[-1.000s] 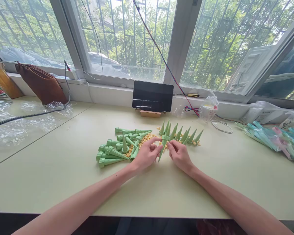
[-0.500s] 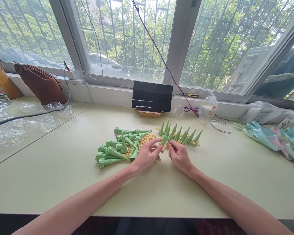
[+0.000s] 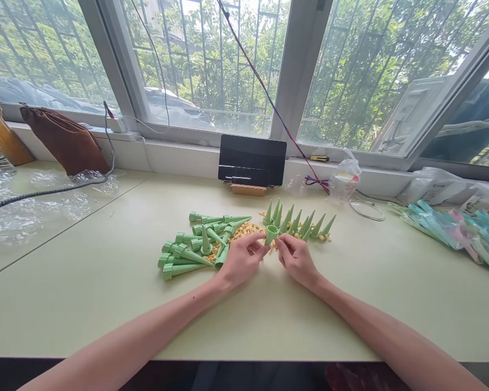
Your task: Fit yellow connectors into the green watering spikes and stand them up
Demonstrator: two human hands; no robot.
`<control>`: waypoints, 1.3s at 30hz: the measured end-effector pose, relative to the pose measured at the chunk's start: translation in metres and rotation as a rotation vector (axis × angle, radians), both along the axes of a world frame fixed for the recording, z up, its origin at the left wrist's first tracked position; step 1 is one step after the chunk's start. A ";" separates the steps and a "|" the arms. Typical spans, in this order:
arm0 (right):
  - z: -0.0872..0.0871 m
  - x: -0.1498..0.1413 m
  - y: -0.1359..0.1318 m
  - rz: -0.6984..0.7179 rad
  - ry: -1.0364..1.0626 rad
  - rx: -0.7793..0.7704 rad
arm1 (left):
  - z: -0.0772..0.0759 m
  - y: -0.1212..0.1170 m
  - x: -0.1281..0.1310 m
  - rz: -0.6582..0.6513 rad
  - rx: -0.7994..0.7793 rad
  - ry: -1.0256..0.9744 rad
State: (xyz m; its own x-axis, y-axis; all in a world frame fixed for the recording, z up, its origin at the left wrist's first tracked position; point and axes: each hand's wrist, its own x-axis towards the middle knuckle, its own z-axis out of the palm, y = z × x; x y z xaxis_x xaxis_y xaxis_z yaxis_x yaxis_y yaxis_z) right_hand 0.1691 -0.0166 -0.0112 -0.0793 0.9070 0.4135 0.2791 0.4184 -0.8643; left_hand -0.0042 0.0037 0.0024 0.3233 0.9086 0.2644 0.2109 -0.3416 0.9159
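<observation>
My left hand (image 3: 244, 259) is closed around a hollow green plastic spike (image 3: 271, 233), its open round mouth tilted up toward me. Close against the spike's right side, my right hand (image 3: 297, 258) has its thumb and fingers pinched together; whatever they hold is hidden. Left of the hands lies a pile of green spikes with ribbed caps (image 3: 183, 252), one of them standing point up. Small yellow pieces (image 3: 244, 229) are scattered beside that pile. Beyond my right hand, several pointed green cones (image 3: 295, 221) stand upright in rows, with more yellow bits around their bases.
A black tablet (image 3: 252, 160) leans on a stand at the back. Clear plastic wrap (image 3: 44, 206), a black cable (image 3: 57, 189) and a brown pouch (image 3: 67, 141) lie left. Plastic bags (image 3: 448, 225) lie right, near a bagged cup (image 3: 346, 182). The table's front edge is near my forearms.
The spike in my left hand has turned: its ribbed outside faced me before, and now its hollow mouth shows. Both hands stay in nearly the same place.
</observation>
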 end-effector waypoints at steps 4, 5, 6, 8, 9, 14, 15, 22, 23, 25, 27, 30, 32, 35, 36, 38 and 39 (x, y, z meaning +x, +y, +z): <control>0.001 0.000 0.000 0.005 0.009 0.004 | 0.003 -0.003 0.000 -0.026 0.001 0.027; 0.001 0.000 0.000 0.008 0.010 0.007 | 0.003 -0.004 0.000 -0.030 -0.001 0.025; 0.000 0.000 0.000 0.011 0.008 0.011 | 0.003 -0.004 0.000 -0.035 -0.002 0.020; 0.000 0.000 -0.001 0.022 -0.005 0.016 | 0.004 -0.004 0.000 -0.060 0.001 0.013; 0.000 -0.001 -0.001 0.027 -0.013 0.017 | 0.004 -0.004 0.000 -0.080 0.002 0.013; 0.000 -0.002 -0.001 0.037 -0.041 0.024 | 0.008 -0.005 -0.002 -0.154 0.029 0.003; 0.001 -0.002 -0.001 0.039 -0.047 0.029 | 0.008 -0.006 -0.002 -0.154 0.031 -0.004; 0.002 -0.001 -0.001 0.054 -0.069 0.053 | 0.006 -0.005 -0.002 -0.079 0.017 0.020; 0.002 -0.001 -0.001 0.058 -0.072 0.054 | 0.006 -0.005 -0.003 -0.071 0.033 0.025; 0.003 -0.002 -0.002 0.067 -0.084 0.059 | 0.006 -0.005 -0.003 -0.060 0.058 0.028; 0.004 -0.003 -0.002 0.073 -0.096 0.063 | 0.006 -0.005 -0.003 -0.055 0.075 0.019; 0.003 -0.003 -0.003 0.068 -0.101 0.052 | 0.005 -0.005 -0.002 -0.061 0.117 -0.012; 0.003 -0.003 -0.003 0.063 -0.104 0.044 | 0.004 -0.004 -0.002 -0.071 0.139 -0.024; 0.002 -0.003 -0.002 0.054 -0.111 0.037 | 0.004 -0.004 -0.001 -0.079 0.153 -0.029; 0.002 -0.003 -0.002 0.052 -0.115 0.036 | 0.005 -0.004 -0.001 -0.080 0.155 -0.029; 0.003 -0.003 -0.002 0.050 -0.119 0.036 | 0.006 -0.005 -0.001 -0.082 0.159 -0.031; 0.003 -0.003 -0.002 0.050 -0.121 0.035 | 0.007 -0.006 -0.002 -0.084 0.161 -0.029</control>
State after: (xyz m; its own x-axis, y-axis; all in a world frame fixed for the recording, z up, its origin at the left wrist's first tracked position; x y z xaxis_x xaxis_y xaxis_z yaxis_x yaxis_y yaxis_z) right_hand 0.1662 -0.0184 -0.0082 -0.1749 0.8857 0.4300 0.3582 0.4640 -0.8102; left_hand -0.0058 -0.0020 0.0096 0.3860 0.8241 0.4146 0.1494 -0.4993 0.8534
